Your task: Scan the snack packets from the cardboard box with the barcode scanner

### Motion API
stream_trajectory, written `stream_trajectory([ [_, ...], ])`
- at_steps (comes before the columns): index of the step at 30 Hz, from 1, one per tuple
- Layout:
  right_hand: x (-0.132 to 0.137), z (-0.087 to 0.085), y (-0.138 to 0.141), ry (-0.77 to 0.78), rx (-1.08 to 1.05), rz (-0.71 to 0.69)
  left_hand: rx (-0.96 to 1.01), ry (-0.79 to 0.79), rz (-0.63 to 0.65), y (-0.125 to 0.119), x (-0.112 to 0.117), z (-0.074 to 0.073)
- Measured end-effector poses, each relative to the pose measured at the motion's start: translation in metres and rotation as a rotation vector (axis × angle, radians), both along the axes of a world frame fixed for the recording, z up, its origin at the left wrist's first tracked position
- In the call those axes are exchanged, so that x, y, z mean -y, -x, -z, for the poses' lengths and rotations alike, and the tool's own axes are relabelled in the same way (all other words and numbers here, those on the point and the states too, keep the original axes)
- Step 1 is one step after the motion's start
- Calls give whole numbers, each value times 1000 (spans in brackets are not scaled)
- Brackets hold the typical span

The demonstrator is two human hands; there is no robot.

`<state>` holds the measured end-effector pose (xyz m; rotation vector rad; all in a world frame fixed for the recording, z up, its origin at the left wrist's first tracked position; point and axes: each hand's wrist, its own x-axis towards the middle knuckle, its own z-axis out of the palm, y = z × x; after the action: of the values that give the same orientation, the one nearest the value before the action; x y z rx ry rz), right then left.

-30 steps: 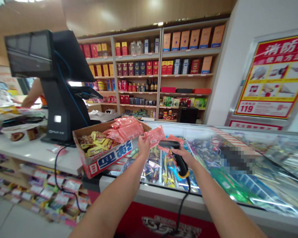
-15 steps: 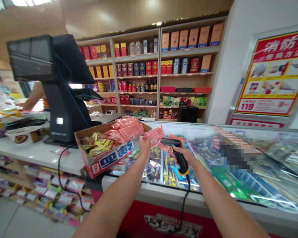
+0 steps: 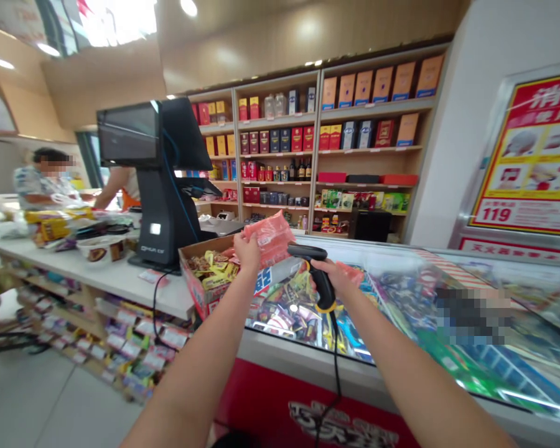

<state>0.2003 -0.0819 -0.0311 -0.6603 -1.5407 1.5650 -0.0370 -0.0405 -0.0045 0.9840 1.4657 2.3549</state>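
My left hand [image 3: 247,249] is closed on a pink snack packet [image 3: 271,231], held up over the cardboard box [image 3: 200,292] of yellow and pink packets. My right hand [image 3: 336,279] grips a black barcode scanner [image 3: 313,269] with a yellow band, its head pointing left toward the packet. The scanner's cable hangs down in front of the freezer. More pink packets [image 3: 351,272] lie behind my right hand on the glass.
A glass-topped freezer [image 3: 401,311] full of ice creams runs to the right. A black till terminal [image 3: 158,180] stands on the white counter [image 3: 98,274]. Two people are behind the counter at far left. Shelves of boxed goods [image 3: 317,137] line the back wall.
My view has swung left, so everything sits further right in the picture. My left hand has lifted the pink packet up and closer to the box; the scanner stays aimed at it.
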Motion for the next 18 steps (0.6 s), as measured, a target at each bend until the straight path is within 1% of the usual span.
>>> stream_trajectory([
  [2, 0, -5, 18, -17, -20, 1, 42, 32, -40, 28, 6, -4],
  [5, 2, -9, 38, -54, -36, -52, 82, 66, -103, 59, 17, -3],
  [7, 6, -11, 47, -66, -35, -83, 72, 69, -180, 70, 26, -1],
  [9, 12, -12, 51, -63, -23, -101, 10, 51, -263, 72, 34, -2],
  [11, 19, -13, 52, -54, -16, -109, -91, 5, -303, 64, 41, -3],
  [13, 24, -12, 48, -48, -13, -102, -199, -59, -282, 48, 44, -5],
  [16, 24, -5, 32, -50, -4, -46, -344, -150, -167, 10, 42, 1],
  [18, 17, 4, 14, -48, 7, 7, -436, -188, -56, -23, 37, 11],
])
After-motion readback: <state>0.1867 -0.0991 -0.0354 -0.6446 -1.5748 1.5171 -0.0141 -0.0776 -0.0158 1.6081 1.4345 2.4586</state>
